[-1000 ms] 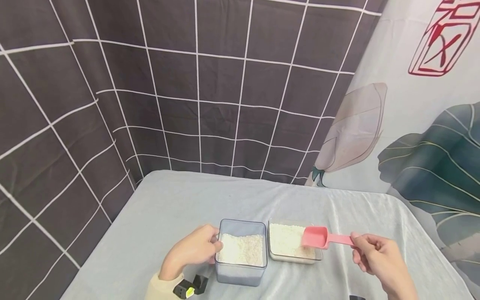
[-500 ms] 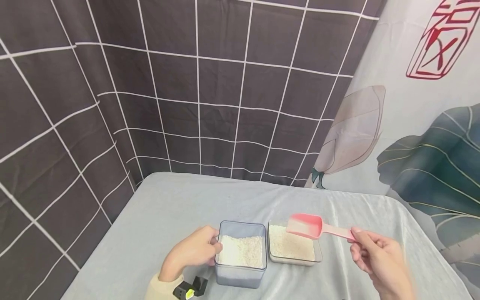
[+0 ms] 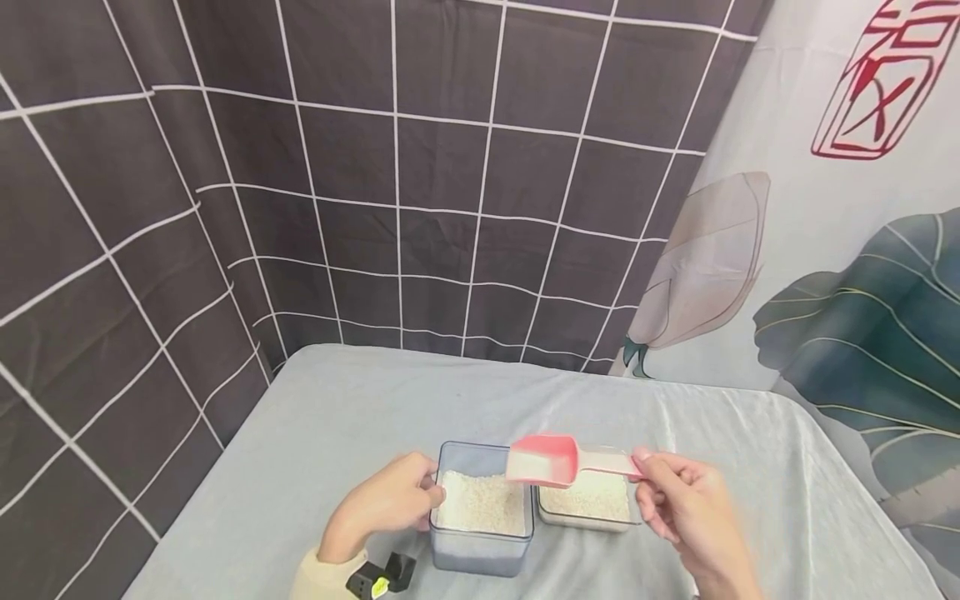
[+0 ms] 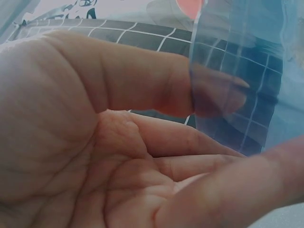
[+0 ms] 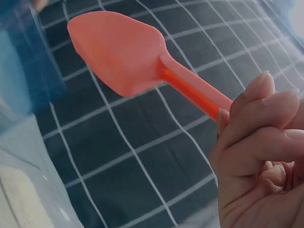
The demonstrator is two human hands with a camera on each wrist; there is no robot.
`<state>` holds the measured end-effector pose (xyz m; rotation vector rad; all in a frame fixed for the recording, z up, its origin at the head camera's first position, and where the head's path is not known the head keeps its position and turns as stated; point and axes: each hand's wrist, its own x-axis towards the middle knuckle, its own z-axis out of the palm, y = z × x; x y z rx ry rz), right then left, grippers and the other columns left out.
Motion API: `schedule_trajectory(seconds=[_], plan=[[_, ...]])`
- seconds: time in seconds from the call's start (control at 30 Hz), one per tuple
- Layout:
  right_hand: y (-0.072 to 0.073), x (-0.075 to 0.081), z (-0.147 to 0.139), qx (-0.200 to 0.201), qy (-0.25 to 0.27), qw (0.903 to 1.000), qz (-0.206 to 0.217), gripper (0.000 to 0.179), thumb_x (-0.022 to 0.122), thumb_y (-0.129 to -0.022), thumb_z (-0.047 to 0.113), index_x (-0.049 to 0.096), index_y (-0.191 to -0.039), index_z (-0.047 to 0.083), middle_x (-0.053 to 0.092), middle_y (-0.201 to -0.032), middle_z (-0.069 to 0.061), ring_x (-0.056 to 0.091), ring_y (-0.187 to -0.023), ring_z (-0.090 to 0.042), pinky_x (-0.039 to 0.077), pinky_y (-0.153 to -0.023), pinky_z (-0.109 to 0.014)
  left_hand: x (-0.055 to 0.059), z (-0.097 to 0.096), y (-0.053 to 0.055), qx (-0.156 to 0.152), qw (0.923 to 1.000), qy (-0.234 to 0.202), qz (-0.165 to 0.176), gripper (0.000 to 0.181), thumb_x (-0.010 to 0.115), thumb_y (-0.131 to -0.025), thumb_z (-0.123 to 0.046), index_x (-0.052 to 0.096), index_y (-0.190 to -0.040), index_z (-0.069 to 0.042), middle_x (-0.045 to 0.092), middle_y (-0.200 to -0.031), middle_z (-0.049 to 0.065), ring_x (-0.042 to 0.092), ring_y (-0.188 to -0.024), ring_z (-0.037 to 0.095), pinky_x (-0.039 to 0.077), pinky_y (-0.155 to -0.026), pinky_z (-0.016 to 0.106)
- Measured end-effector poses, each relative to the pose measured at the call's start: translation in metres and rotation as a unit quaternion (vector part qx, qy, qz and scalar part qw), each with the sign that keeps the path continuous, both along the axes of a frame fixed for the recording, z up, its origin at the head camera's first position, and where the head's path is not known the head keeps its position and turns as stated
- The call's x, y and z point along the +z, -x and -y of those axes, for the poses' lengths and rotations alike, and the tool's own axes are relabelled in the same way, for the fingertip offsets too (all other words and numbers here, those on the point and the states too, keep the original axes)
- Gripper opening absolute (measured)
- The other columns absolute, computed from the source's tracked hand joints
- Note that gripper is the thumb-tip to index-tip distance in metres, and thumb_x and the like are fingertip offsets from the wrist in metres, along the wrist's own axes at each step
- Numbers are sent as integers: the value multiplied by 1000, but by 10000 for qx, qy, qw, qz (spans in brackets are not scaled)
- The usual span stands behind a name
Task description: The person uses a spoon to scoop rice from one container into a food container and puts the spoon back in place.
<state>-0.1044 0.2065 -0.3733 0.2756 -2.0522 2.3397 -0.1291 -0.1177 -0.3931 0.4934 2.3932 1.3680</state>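
Note:
My right hand [image 3: 686,508] pinches the handle of a pink scoop [image 3: 543,461]. The scoop is held in the air, its bowl reaching over the right rim of a translucent blue-grey bin [image 3: 480,554]. Its bowl looks paler toward the front edge. Rice-like white grains [image 3: 483,504] fill part of the bin. At the bin's left wall, my left hand [image 3: 390,497] grips the rim; in the left wrist view the thumb [image 4: 218,90] shows through the blue plastic. From below, the right wrist view shows the scoop's underside [image 5: 116,52].
Close to the bin's right side stands a shallow clear container [image 3: 585,521] of similar white grains, partly covered by the scoop. Both sit on a light grey-blue cloth [image 3: 360,400]. A dark curtain with white grid lines [image 3: 442,242] hangs behind the table.
My right hand has carried the scoop left, from over the shallow container to the bin's right rim; the bowl has tipped along the way. The left hand stays at the bin.

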Motion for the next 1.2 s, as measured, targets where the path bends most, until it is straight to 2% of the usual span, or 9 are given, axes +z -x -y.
schedule_trajectory(seconds=[0.17, 0.27, 0.4, 0.53, 0.67, 0.73, 0.87, 1.07, 1.2], plan=[[1, -3, 25, -225, -543, 9977, 333, 30, 51, -93, 15, 57, -67, 1, 49, -44, 2, 34, -32, -4, 6, -27, -38, 0, 0, 0, 1, 10000, 6, -3, 7, 51, -81, -1, 55, -82, 5, 59, -71, 10, 61, -60, 19, 53, -50, 26], [2, -6, 39, -267, -813, 9950, 506, 34, 54, -92, 19, 53, -64, -1, 48, -43, 0, 35, -31, -4, 12, -23, -30, 1, 0, 0, 20, 10000, 6, 19, 21, 51, -81, -1, 55, -94, 15, 61, -75, 13, 62, -61, 21, 54, -51, 27], [3, -9, 53, -302, -1055, 9918, 652, 38, 55, -91, 22, 52, -65, -5, 48, -43, -1, 35, -31, -5, 20, -24, -18, 3, 0, -1, 59, 9999, -43, 70, 42, 51, -81, 0, 44, -113, 26, 61, -82, 15, 64, -67, 26, 55, -53, 26], [2, -12, 64, -231, -1185, 9897, 770, 40, 56, -90, 25, 51, -69, -9, 49, -44, -2, 35, -31, -5, 23, -27, -14, 4, 0, -2, 64, 10000, 2, 37, 33, 51, -81, 0, 50, -107, 21, 60, -78, 13, 62, -65, 23, 54, -52, 26], [1, -14, 74, -50, -1234, 9881, 921, 40, 57, -90, 27, 52, -71, -7, 49, -45, -3, 36, -32, -6, 25, -28, -13, 4, -1, -1, 37, 10000, 36, -11, 19, 50, -81, 0, 57, -94, 12, 58, -70, 7, 58, -58, 16, 51, -48, 25], [1, -15, 79, 42, -1229, 9873, 1009, 41, 58, -89, 29, 52, -70, -7, 49, -45, -4, 36, -33, -7, 25, -29, -12, 4, -1, -1, 12, 10000, 77, -58, 8, 49, -80, 1, 56, -82, 4, 53, -63, 3, 54, -54, 12, 49, -46, 24], [0, -19, 87, 235, -1360, 9861, 923, 47, 57, -89, 31, 49, -68, -10, 47, -44, -4, 36, -33, -7, 28, -29, -14, 5, -2, 0, -3, 9998, 163, -138, 15, 47, -79, 2, 47, -66, -6, 44, -54, -3, 48, -48, 8, 44, -42, 21], [-1, -27, 95, 410, -1519, 9860, 552, 43, 55, -91, 29, 51, -69, -8, 50, -44, -11, 39, -31, -7, 34, -27, -18, 4, -2, -1, 43, 9995, 267, -184, 15, 48, -78, 2, 46, -66, -7, 42, -53, -4, 47, -46, 8, 36, -40, 19], [1, -31, 96, 409, -1600, 9850, 504, 41, 55, -91, 27, 52, -69, -8, 51, -45, -15, 39, -30, -7, 35, -27, -18, 3, -2, -1, 52, 9995, 254, -167, 15, 48, -78, 2, 46, -66, -7, 41, -54, -4, 47, -47, 9, 38, -40, 19]])
